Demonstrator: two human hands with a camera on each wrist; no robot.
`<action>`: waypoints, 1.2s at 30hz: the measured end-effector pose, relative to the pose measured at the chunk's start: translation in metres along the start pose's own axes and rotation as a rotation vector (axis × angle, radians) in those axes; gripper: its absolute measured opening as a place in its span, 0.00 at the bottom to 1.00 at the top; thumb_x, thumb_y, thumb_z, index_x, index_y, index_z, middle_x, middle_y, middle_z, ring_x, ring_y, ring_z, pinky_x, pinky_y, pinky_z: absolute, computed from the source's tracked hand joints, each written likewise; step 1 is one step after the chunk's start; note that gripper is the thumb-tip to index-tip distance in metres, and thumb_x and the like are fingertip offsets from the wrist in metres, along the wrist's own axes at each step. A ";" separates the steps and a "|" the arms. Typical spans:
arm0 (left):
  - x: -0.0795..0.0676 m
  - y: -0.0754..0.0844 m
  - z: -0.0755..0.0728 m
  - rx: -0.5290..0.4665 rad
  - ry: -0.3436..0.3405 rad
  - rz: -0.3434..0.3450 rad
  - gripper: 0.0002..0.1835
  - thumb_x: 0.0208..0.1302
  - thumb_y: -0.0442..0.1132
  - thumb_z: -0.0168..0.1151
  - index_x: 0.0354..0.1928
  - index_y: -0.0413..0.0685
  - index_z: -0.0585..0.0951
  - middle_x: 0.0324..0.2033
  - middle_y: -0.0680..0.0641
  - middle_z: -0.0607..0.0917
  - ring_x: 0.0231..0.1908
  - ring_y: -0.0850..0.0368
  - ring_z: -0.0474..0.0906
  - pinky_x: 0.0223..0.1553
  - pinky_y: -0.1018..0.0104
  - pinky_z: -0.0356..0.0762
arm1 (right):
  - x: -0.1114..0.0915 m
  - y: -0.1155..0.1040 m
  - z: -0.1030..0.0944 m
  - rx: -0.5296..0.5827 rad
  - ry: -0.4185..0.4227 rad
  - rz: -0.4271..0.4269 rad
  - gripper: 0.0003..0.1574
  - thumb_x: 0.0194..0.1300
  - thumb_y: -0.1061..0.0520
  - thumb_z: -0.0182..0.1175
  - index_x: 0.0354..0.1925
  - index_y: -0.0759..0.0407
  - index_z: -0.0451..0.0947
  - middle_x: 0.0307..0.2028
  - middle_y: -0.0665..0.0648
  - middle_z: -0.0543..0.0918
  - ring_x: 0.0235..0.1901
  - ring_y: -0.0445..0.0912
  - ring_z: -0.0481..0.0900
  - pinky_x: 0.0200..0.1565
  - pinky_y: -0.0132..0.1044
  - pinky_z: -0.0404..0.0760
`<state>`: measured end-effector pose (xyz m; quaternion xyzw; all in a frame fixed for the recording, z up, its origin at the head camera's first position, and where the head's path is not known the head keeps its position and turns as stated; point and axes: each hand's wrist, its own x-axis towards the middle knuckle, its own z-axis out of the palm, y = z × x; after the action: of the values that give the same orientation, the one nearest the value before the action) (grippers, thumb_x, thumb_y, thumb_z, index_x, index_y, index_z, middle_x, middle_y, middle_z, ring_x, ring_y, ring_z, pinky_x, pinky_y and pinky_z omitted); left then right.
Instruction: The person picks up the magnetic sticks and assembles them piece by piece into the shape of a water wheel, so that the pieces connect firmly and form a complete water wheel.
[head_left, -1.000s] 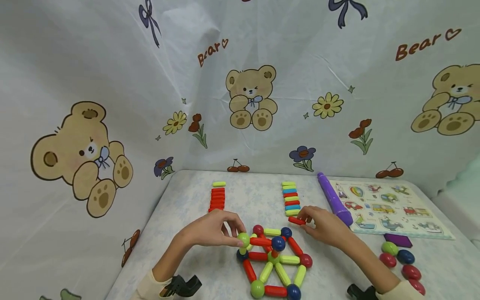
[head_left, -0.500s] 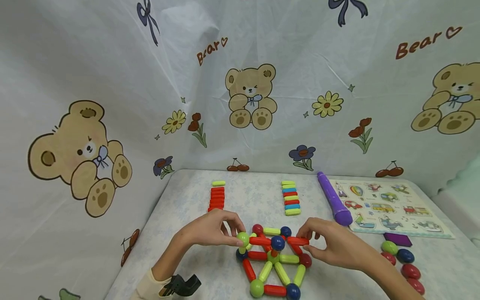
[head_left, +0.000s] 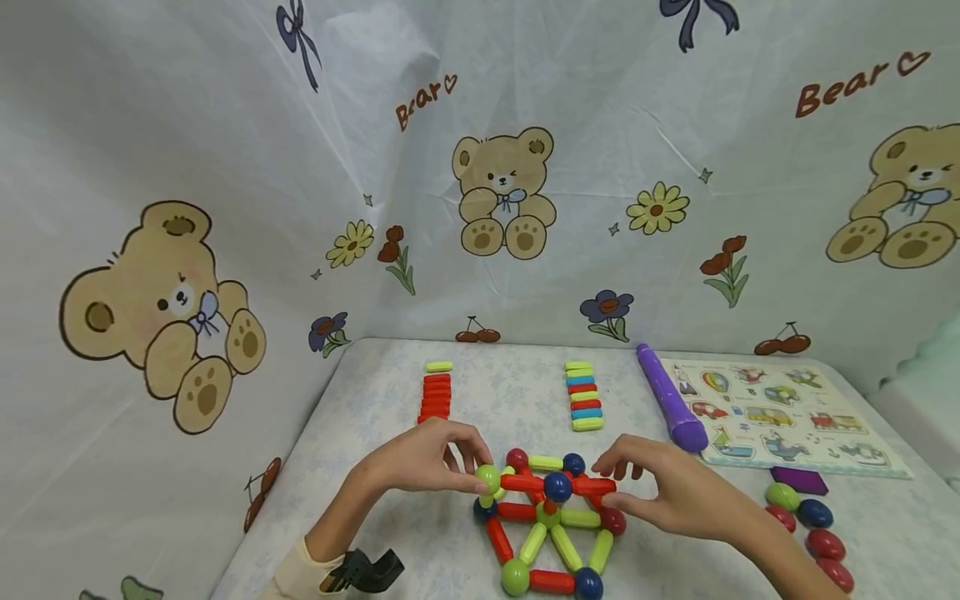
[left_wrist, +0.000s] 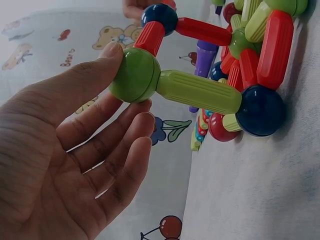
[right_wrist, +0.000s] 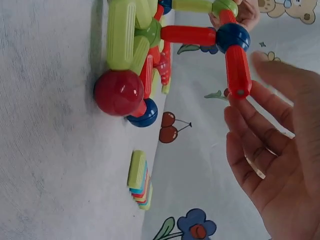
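Green ball (head_left: 487,478) is pinched by the left hand (head_left: 435,457); red rod (right_wrist: 237,72) is cantilevered off the blue ball (head_left: 557,487), so if brushed by the right hand (head_left: 667,492), fingers spread around it (contact can't be told), it could be knocked loose.

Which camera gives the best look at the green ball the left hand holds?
The left wrist view: the green ball is large there, pinched by the left hand. The head view shows it small; the right wrist view, small at the top edge.
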<state>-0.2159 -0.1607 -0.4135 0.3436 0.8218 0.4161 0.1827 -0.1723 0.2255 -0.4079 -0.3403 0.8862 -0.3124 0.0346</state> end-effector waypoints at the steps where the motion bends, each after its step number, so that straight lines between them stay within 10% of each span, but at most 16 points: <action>1: 0.000 0.000 0.000 0.001 0.001 0.002 0.11 0.65 0.45 0.80 0.47 0.59 0.89 0.38 0.61 0.89 0.39 0.62 0.85 0.43 0.65 0.87 | 0.002 0.003 0.000 0.004 0.018 0.005 0.15 0.73 0.44 0.72 0.54 0.40 0.83 0.46 0.39 0.86 0.42 0.36 0.81 0.40 0.33 0.84; 19: 0.000 -0.001 0.001 -0.008 0.003 -0.004 0.11 0.65 0.44 0.80 0.47 0.59 0.89 0.38 0.62 0.89 0.38 0.64 0.85 0.43 0.66 0.87 | 0.072 0.088 0.020 -0.262 0.010 0.067 0.16 0.69 0.61 0.73 0.55 0.56 0.87 0.55 0.60 0.87 0.59 0.61 0.84 0.59 0.58 0.85; 36: 0.001 -0.003 0.001 -0.016 0.003 -0.015 0.11 0.65 0.45 0.80 0.47 0.59 0.89 0.38 0.61 0.89 0.39 0.62 0.85 0.44 0.65 0.87 | 0.043 0.072 0.017 -0.148 -0.016 0.147 0.15 0.66 0.59 0.76 0.48 0.51 0.82 0.41 0.42 0.85 0.42 0.40 0.83 0.44 0.36 0.88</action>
<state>-0.2176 -0.1604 -0.4166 0.3352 0.8214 0.4218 0.1871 -0.2428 0.2312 -0.4564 -0.2784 0.9291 -0.2401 0.0392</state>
